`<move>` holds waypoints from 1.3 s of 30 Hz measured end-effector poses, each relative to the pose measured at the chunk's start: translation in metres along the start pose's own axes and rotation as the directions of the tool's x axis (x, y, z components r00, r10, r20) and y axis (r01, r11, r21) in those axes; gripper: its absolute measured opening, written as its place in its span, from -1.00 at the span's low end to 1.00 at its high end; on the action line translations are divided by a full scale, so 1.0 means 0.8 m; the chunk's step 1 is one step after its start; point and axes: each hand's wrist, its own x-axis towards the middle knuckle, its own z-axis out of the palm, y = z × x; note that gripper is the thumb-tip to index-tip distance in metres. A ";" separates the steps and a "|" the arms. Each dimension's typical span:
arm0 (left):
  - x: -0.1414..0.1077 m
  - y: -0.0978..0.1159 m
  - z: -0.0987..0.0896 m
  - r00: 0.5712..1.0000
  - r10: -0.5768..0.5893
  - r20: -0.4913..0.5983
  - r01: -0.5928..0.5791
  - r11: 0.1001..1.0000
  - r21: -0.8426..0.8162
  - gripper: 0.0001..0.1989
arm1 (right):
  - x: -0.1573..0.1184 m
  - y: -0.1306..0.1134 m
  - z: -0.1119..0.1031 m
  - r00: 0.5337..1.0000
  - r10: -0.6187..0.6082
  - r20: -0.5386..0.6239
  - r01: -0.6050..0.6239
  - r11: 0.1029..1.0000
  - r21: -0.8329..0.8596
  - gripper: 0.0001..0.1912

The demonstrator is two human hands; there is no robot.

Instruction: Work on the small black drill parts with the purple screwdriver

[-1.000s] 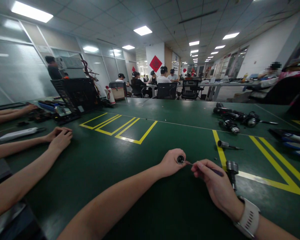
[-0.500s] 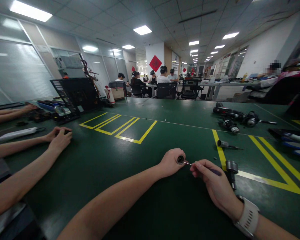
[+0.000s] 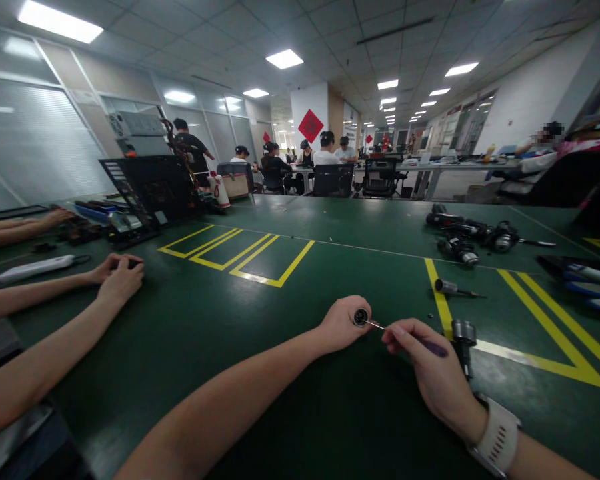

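Wrapped in my left hand (image 3: pixel 343 325) is a round metal cylinder (image 3: pixel 361 317), its open end facing me. My right hand (image 3: pixel 425 360) grips a screwdriver (image 3: pixel 434 347) with a dark purple handle, and its thin shaft points left to the cylinder's opening; whether the tip touches inside is too small to tell. Right of my right hand a metal socket-shaped part (image 3: pixel 464 332) rests on the green table (image 3: pixel 220 373). Farther back lies a smaller cylindrical part with a thin shaft (image 3: pixel 447 287).
Dark tool bodies (image 3: pixel 460 233) lie at the back right, blue-and-white objects (image 3: pixel 593 290) at the right edge. A co-worker's hands (image 3: pixel 123 273) are at the left, near a white tool (image 3: pixel 35 267). A black frame (image 3: pixel 155 190) stands behind.
My right hand and the screwdriver have shifted slightly right. My left hand has hardly moved. A standing person in dark clothes has appeared behind the black frame.
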 end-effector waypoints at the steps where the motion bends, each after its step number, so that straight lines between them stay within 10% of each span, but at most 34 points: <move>1: 0.000 0.000 0.000 1.000 0.009 0.000 -0.009 1.000 0.004 -0.86 | -0.001 0.000 0.000 1.000 -0.019 0.003 0.019 0.999 -0.034 -0.81; 14: -0.001 0.005 -0.001 0.996 0.044 0.080 -0.054 0.992 0.117 -0.87 | -0.008 -0.020 0.007 0.975 -0.216 0.044 0.213 0.871 -0.442 -0.72; 28: -0.002 0.012 -0.003 0.994 -0.009 0.108 -0.011 0.983 0.182 -0.84 | -0.002 -0.013 0.001 0.989 -0.136 -0.060 0.107 0.931 -0.348 -0.70; 39: -0.003 0.008 -0.001 0.987 0.079 0.143 -0.106 0.977 0.187 -0.87 | -0.012 -0.025 0.011 0.959 -0.262 0.110 0.277 0.781 -0.559 -0.73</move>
